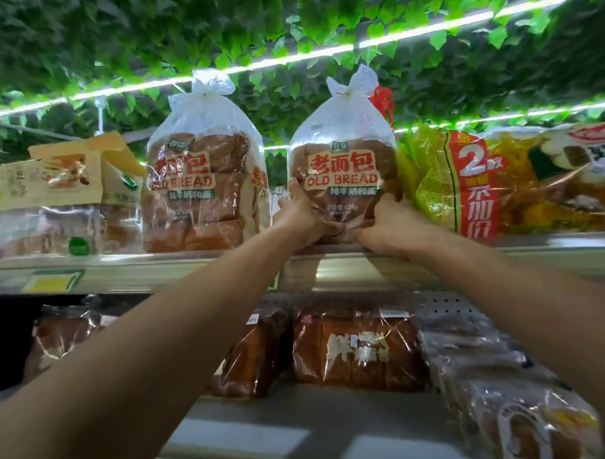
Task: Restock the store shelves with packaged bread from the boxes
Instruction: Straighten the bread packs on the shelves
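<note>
Both hands gripping bread bag (342, 169) at base, left hand (300, 215) and right hand (385, 225) curling round lower corners; bag standing upright on top shelf (327, 264) edge, between matching loaf (203, 191) and yellow pack (467, 180); placing seemingly nearly finishing; boxes out of view, remainder unknowable; wrapping looking thin, crinkly, clear; loaf blocky, brown.

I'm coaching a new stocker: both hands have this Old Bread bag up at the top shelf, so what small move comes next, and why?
Probably slide the held bag further back, then let go. The left hand and right hand grip its base right at the shelf edge, in the gap between the other Old Bread bag and the yellow pack.
</note>
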Available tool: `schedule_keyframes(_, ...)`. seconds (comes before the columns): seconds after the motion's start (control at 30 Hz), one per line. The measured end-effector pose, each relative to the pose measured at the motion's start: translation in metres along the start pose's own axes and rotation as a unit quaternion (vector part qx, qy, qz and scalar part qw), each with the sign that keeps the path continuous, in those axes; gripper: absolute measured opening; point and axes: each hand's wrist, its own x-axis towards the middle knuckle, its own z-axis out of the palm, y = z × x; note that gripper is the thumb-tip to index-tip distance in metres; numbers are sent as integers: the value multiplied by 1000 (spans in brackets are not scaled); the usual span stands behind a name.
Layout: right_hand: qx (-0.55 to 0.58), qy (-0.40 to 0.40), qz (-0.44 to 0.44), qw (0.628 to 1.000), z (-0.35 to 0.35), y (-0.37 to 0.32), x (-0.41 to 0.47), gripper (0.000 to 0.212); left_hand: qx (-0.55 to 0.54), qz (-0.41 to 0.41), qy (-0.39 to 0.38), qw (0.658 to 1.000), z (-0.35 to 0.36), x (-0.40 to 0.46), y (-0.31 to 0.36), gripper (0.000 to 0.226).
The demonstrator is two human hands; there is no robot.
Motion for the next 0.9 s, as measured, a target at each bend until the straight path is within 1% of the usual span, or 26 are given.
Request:
schedule_keyframes(0.07,-29,3,4,1000,1,0,-2,84,-6,-1,-9,1000,-2,-2,2,129)
schedule_keyframes(0.1,-47,-1,-2,999,0,-2,-4,80,-6,3,-13,1000,-2,-3,2,130)
schedule_keyframes(0.23,-113,4,-50,992,-6,-9,-18,50,-10,9,-22,1000,-5,-6,3,128)
schedule_keyframes(0.3,-128,21,-63,990,-6,-11,-21,42,-24,1,-24,999,-8,-11,6,120)
schedule_keyframes(0.37,-129,67,-76,986,-1,-14,-19,42,-20,10,10,1000,-12,-17,8,105)
schedule_keyframes(0.4,-121,102,-90,983,1,-13,-16,43,-16,45,46,998,-12,-20,10,95)
schedule_keyframes(0.43,-109,137,-111,978,2,-13,-13,42,-17,99,84,991,-13,-24,11,84)
schedule_keyframes(0.5,-85,177,-161,967,6,-22,-10,41,-20,205,138,969,-23,-33,5,71)
schedule_keyframes(0.57,-47,178,-196,963,11,-37,-7,44,1,278,175,944,-39,-42,-11,64)
schedule_keyframes(0.63,9,148,-221,964,18,-54,-5,53,33,334,229,913,-61,-44,-34,60)
schedule_keyframes(0.7,38,99,-243,964,28,-74,-3,65,64,348,285,891,-85,-40,-65,66)
schedule_keyframes(0.73,40,70,-245,966,34,-84,-1,71,71,331,302,891,-98,-36,-80,73)
schedule_keyframes(0.8,41,7,-234,971,45,-106,4,83,76,260,307,912,-127,-28,-111,94)
schedule_keyframes(0.83,47,-21,-221,974,52,-116,9,89,77,218,289,929,-139,-23,-126,106)
schedule_keyframes(0.9,60,-57,-188,979,65,-136,17,103,47,146,218,964,-159,-16,-153,125)
